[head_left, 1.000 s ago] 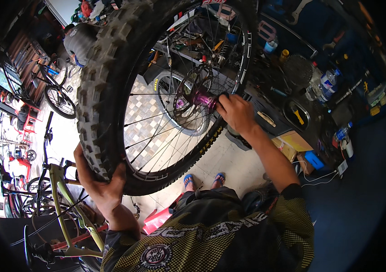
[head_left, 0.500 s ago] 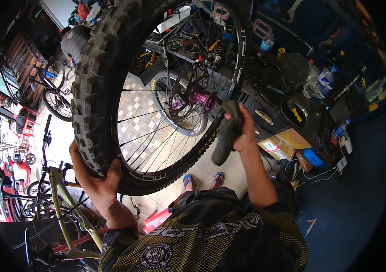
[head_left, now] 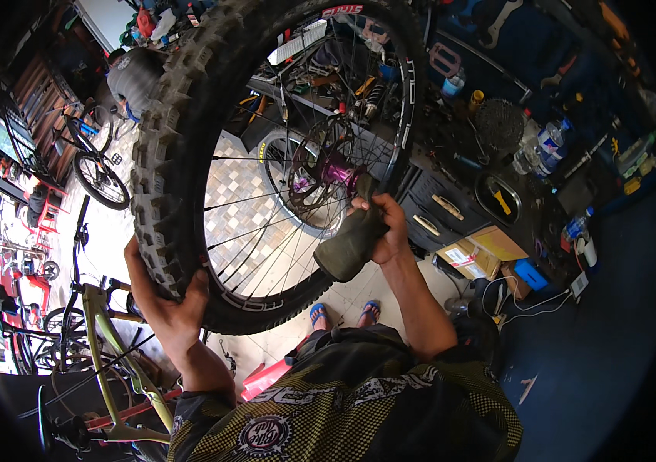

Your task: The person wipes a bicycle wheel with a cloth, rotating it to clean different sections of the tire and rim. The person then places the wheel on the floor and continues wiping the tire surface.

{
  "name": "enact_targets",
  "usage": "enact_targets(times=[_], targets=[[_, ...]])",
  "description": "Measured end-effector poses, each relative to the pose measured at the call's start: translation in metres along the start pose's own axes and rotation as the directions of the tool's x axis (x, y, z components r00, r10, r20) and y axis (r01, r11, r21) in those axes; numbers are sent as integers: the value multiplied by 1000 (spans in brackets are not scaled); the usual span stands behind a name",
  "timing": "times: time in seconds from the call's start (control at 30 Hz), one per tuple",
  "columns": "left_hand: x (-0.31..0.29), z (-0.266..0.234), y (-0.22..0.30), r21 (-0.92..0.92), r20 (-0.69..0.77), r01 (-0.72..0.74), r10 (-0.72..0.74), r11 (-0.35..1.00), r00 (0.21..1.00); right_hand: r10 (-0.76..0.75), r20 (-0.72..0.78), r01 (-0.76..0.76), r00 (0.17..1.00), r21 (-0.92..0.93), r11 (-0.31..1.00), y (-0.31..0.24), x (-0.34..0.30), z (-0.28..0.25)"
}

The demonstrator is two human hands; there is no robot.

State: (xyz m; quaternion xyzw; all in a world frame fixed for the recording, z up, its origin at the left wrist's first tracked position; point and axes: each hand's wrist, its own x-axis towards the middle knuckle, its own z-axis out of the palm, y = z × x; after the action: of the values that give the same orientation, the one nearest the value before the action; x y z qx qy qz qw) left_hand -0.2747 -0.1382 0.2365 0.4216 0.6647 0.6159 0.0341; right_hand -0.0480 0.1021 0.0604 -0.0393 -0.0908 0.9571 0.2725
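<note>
A bicycle wheel with a knobby black tyre [head_left: 160, 165] is held up in front of me, tilted, its spokes and brake disc facing the open middle. My left hand [head_left: 170, 312] grips the tyre at its lower left, thumb on the near sidewall and fingers round the tread. At the purple hub [head_left: 339, 171], my right hand [head_left: 388, 235] is closed on a dark green-grey rag [head_left: 351, 245]. The rag's upper end touches the hub's end, and its lower part hangs over the rim's lower right. Part of the right fingers is hidden by the rag.
A cluttered workbench with a black drawer cabinet [head_left: 420, 202] runs along the right, bearing bottles [head_left: 551, 145], a cassette [head_left: 499, 125] and tools. Below it stands a cardboard box [head_left: 473, 254] near white cables. A yellow-green bike frame [head_left: 101, 331] is at lower left. Another person [head_left: 134, 81] bends over, far left.
My right hand has moved left and slightly down with the rag, whose bulk has swung leftward across the lower rim. The wheel has turned a little; my left hand keeps its grip.
</note>
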Motion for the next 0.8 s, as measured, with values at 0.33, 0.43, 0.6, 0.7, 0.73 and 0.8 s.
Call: enact_targets(times=[0.33,0.43,0.6,0.7,0.73,0.8], targets=[[3,1,4,11,10,-12,12,1000,1000,-305,-232,87,924,-649,756,-13,5,4],[4,2,6,47,1,-31,31,998,1000,-434,-59,149,899,-891,428,-19,8,-7],[7,1,3,44,12,-40,40,998,999,-422,438,83,794,-765,-638,-44,1,-3],[9,2,5,19,12,-13,13,1000,1000,-202,590,101,782,-439,-893,-64,-5,27],[10,1,6,15,16,-8,7,1000,1000,-115,622,124,775,-327,-937,-69,-5,34],[11,1,8,-2,25,-2,2,1000,1000,-168,644,55,747,-311,-949,-71,-13,43]])
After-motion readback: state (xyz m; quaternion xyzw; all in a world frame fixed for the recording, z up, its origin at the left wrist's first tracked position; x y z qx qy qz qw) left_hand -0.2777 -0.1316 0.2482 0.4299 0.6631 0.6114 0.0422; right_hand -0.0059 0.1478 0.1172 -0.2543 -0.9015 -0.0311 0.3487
